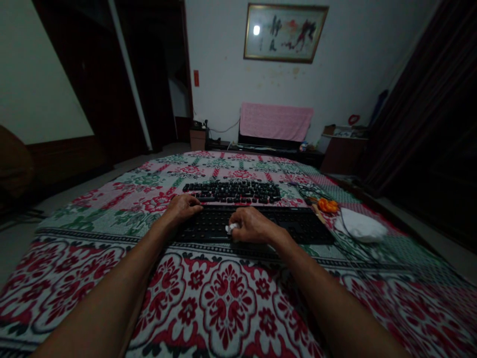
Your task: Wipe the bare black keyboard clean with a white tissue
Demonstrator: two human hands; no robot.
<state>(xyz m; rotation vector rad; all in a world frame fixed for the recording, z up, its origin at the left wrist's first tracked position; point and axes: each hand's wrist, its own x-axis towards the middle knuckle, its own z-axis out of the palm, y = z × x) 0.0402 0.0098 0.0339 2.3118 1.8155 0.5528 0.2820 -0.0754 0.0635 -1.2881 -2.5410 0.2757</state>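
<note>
A black keyboard base (298, 226) with its keycaps removed lies on a red, green and white floral blanket (208, 303). My left hand (181, 207) rests on the base's far left corner, fingers curled over its edge. My right hand (250, 225) is closed on a small white wad (231, 228), pressed to the middle of the base. Just beyond lies a block of loose black keycaps (233, 191) laid out in rows.
To the right of the base are an orange object (328, 205), a thin cable and a white cloth bundle (362, 225). Farther back stand a pink-draped low unit (275, 122) and a framed picture (285, 32) on the wall.
</note>
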